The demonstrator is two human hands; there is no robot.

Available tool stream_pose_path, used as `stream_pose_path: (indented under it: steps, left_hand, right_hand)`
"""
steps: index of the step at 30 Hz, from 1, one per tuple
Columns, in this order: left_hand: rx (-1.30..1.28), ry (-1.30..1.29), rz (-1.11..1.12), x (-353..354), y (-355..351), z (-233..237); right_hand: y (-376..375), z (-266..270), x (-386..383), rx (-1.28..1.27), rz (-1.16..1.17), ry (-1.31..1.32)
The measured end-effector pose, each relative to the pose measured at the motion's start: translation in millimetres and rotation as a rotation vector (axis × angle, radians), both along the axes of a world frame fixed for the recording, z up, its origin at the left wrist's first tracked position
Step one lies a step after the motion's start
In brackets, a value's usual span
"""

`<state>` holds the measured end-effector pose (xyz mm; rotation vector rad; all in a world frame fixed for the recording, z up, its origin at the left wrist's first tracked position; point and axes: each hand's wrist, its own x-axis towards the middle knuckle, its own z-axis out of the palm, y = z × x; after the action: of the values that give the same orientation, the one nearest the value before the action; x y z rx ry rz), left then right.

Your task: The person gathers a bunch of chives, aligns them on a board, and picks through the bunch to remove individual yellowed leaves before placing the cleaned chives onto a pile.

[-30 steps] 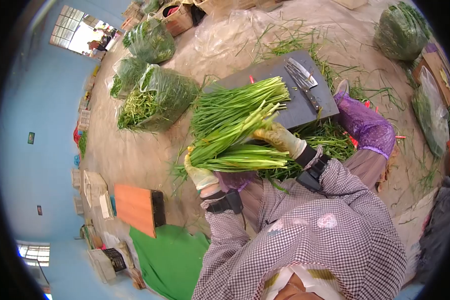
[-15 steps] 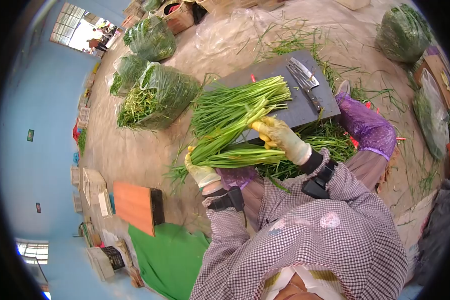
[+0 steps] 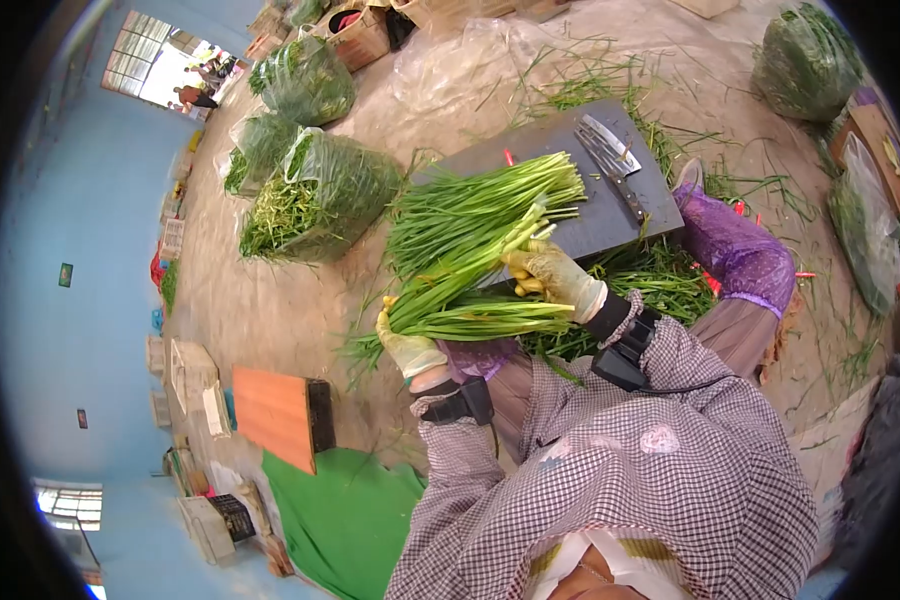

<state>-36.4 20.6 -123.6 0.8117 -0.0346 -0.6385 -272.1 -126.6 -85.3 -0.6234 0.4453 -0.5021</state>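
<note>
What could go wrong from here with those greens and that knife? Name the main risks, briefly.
Mixing: the green stalks in the left hand overlap the pile on the board in this view, so the two might tangle.
Dropping: those stalks show no tie, so some could slip onto the loose greens below.
Cutting: the knife lies uncovered beyond the right hand, so a careless reach could end in a cut.

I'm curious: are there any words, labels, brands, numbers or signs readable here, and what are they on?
No text can be read anywhere in this view.
Upper small panel on the blue wall: too small and blurred to read.
Lower small panel: the same.
Knives on the dark board: no legible marking.
</note>
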Motion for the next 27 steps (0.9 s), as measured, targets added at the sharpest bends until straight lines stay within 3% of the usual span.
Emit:
stream_pose_path:
  steps: [4,9,12,15,18,21,24,27]
  left_hand:
    - [-0.021,-0.022,0.005,-0.2,2.3,2.0]
    - [0.074,-0.153,0.014,22.9,15.6,-11.3]
    - [0.068,-0.147,0.045,41.1,30.0,-18.6]
    - [0.144,-0.094,0.093,25.7,29.7,9.0]
    - [0.044,-0.154,0.042,27.9,22.8,0.4]
    - [0.292,-0.501,0.091,17.2,15.2,-7.7]
    - [0.116,-0.247,0.051,27.7,17.8,-9.2]
    - [0.22,-0.37,0.067,30.8,28.6,-11.9]
  right_hand:
    - [8.3,-2.4,-6.2,-0.064,-0.184,-0.054]
    - [-13.1,-1.4,-50.4,0.025,-0.227,-0.506]
    - [-44.9,-17.1,-92.1,0.042,-0.396,-0.503]
    - [-39.9,-19.4,-99.5,-0.314,-0.304,0.028]
    - [-13.0,-16.5,-63.4,-0.23,-0.035,0.113]
    - [-0.9,-3.9,-27.1,-0.169,0.001,0.038]
    - [-10.2,-11.9,-29.6,-0.051,0.024,-0.128]
    - [-12.7,-17.3,-50.5,-0.027,-0.307,-0.36]
